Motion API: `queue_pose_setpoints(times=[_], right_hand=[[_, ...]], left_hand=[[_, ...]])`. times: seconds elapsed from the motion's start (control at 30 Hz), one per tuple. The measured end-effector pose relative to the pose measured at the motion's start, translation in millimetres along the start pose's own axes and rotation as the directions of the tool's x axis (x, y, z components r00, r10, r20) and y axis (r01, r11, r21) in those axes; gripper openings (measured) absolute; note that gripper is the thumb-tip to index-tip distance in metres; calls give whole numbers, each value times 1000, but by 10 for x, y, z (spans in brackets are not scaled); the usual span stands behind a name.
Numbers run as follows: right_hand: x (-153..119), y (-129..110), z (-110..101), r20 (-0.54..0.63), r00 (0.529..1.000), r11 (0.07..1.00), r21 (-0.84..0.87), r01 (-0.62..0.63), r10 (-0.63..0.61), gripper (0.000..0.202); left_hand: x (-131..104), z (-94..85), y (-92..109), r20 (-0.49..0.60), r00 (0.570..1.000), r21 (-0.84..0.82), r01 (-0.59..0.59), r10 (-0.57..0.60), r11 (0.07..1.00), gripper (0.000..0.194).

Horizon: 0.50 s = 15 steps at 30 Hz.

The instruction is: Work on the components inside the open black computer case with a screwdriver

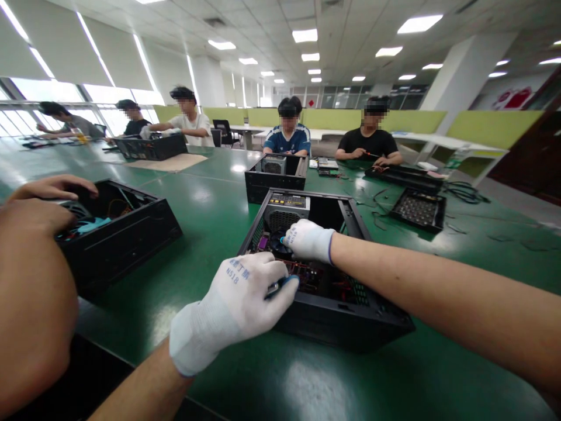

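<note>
Open black case (346,318) lies on the green surface (210,210), close in front of the wearer; both gloved hands are at work over it.

Left hand (239,295): above the near wall of the case, fingers curled, thumb brought toward them and pinching a dark object (273,289), too small to identify. Glove cuff covers the wrist.

Right hand (304,241): reaches in from the right of the case, fingers bent and bunched down at the fan (277,240). Tips partly hidden; cannot tell whether they pinch anything.

Inside the case: power supply (280,219) at the far left, fan just nearer, purple connector (263,242) beside the fan, board (309,272) with reddish parts under the hands.

Left of the case: second case (131,245), a co-worker's bare hands (61,187) over it, light blue piece (94,225) inside.

Behind the case: third case (267,186), near a person in a blue shirt (287,137).

Right of the case: shallow tray (432,225), loose cable (467,192) beyond; farther back, a person in a black shirt (368,143) holds an orange-handled tool (370,154).
</note>
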State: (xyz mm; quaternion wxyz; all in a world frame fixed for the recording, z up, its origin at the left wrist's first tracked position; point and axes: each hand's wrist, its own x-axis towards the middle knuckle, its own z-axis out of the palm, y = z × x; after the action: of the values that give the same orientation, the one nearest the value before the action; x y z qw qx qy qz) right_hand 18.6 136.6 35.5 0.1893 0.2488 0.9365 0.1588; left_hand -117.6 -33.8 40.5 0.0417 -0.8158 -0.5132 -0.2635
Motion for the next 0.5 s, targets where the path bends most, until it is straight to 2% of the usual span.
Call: queue_pose_setpoints(times=[0.1, 0.23, 0.5], right_hand=[[-1, -13, 6, 4, 999, 999, -2, 34, -34, 22], [-159, 6, -46, -24, 998, 999, 11, 52, -51, 25], [-541, 164, -91, -76, 994, 993, 94, -76, 83, 24]], left_hand=[[-10, 7, 1, 12, 999, 17, 34, -34, 999, 34], [-27, 30, 21, 1, 999, 83, 33, -33, 996, 35], [-40, 53, 29, -24, 1000, 89, 2, 0, 996, 33]])
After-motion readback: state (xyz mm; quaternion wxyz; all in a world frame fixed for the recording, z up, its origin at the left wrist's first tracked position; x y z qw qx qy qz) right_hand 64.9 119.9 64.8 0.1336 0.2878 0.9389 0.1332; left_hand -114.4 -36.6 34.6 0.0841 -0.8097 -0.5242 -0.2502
